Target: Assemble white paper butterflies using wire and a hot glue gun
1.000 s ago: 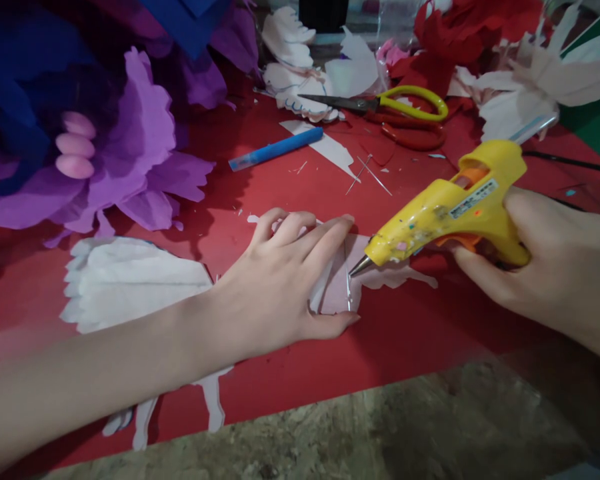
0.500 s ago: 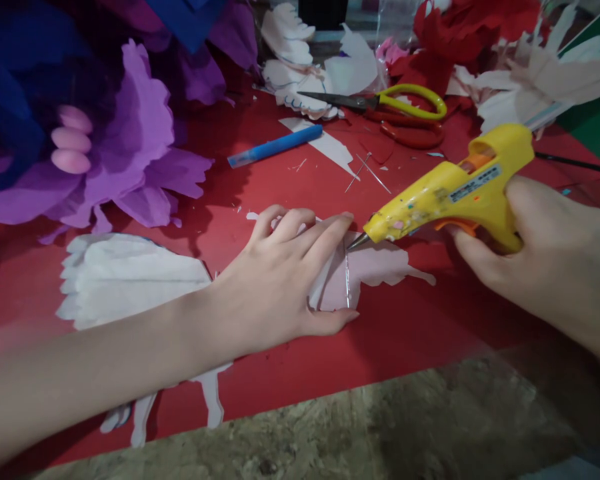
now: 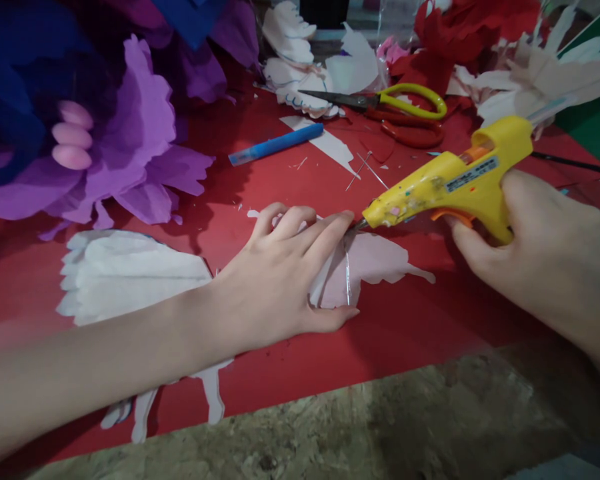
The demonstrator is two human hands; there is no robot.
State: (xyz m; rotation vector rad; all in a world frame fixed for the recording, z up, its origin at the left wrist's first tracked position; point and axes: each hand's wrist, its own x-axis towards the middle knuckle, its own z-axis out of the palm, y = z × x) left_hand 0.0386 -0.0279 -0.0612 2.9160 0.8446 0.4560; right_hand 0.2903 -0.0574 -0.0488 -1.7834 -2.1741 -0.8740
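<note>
My left hand (image 3: 280, 280) lies flat with spread fingers on a pale pink paper cut-out (image 3: 370, 267), pressing it onto the red sheet (image 3: 405, 333). A thin shiny line of glue runs down the cut-out between my forefinger and thumb. My right hand (image 3: 545, 260) is closed round the handle of a yellow glue gun (image 3: 450, 183), a finger by its orange trigger. The gun's metal nozzle touches the cut-out's upper edge, right beside my left forefinger tip.
A white layered paper petal (image 3: 125, 273) lies left of my wrist. Big purple paper flowers (image 3: 130, 140) fill the far left. A blue pen (image 3: 275, 145), yellow-handled scissors (image 3: 380, 101), red scissors (image 3: 413, 133) and white and red paper scraps lie at the back. Bare board runs along the near edge.
The glue gun has moved up and away along the cut-out, leaving a glue line behind; its nozzle now sits at the top edge. My left hand has stayed in place.
</note>
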